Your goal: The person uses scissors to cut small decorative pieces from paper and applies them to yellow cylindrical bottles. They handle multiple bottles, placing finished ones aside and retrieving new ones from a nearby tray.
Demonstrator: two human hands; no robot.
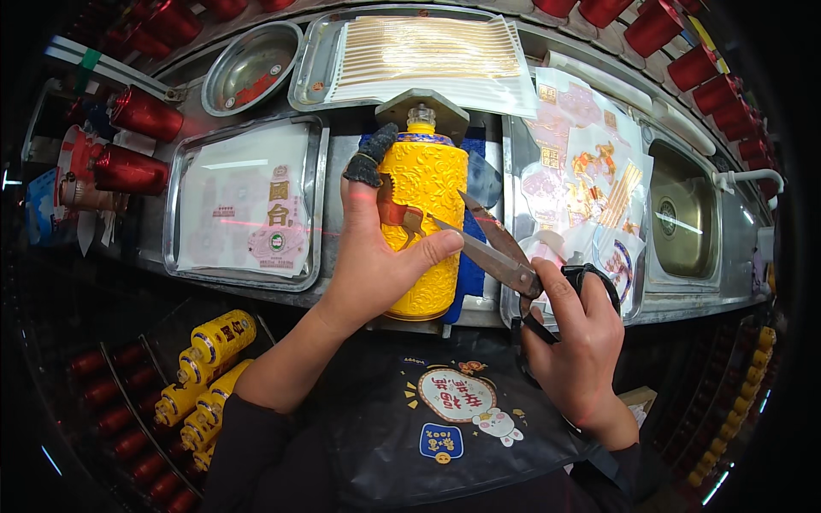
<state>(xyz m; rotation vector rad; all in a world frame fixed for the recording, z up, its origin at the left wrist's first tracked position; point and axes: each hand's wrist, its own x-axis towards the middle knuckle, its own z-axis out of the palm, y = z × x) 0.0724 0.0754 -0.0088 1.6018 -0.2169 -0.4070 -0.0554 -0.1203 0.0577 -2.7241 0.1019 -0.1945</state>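
A yellow embossed bottle [436, 278] with a clear glass neck lies neck-away on the bench, in the grip of my left hand [363, 265]. One of its fingers wears a black wrap [373, 154]. On the bottle's side, partly behind my hand, is a brown and red horse-like picture [405, 218]. My right hand [577, 338] has its fingers through the black handles of large scissors [500, 267]. Their blades stand apart, pointing at the bottle; the lower tip is close to my left thumb and the picture. Whether that tip touches the bottle I cannot tell.
Behind the bottle's neck is a metal rest [453, 124], with blue cloth [472, 278] underneath. Decal sheets [231, 197] lie in trays left and right; gold strips [432, 47] lie behind. A steel bowl [269, 51], sink [684, 256], red cups [147, 115] and yellow bottles [224, 335] surround me.
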